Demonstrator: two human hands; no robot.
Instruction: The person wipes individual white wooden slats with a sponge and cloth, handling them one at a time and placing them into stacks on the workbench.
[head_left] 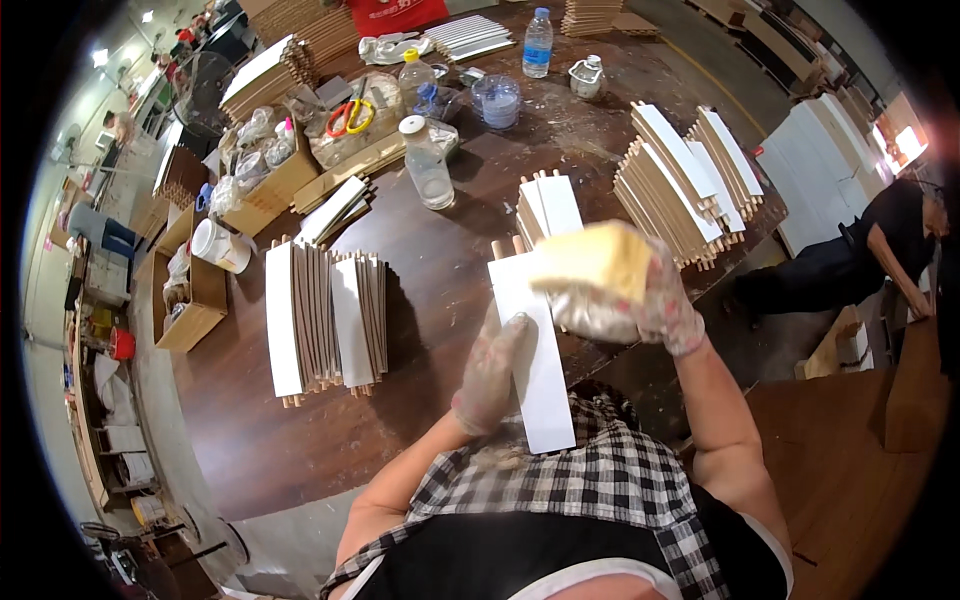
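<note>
My left hand (492, 372), in a patterned work glove, grips a narrow white board (543, 385) by its left edge, thumb on its face. Wooden dowels (507, 247) stick out of the board's far end, and its near end rests by my checked apron. My gloved right hand (668, 300) is closed on a pale yellow sponge (598, 258), blurred by motion, over the board's upper right. A whitish, crumpled-looking thing (597, 315) shows beneath the sponge; I cannot make out what it is. Just beyond, a small stack of doweled boards (550, 205) stands on the table.
A row of doweled boards (325, 318) stands at left, more stacks (685, 185) at right. Bottles (427, 165), scissors (350, 117), a blue-tinted tub (496, 102) and cardboard boxes (275, 185) occupy the dark table's (250, 455) far side. Another person (880, 245) bends down at right.
</note>
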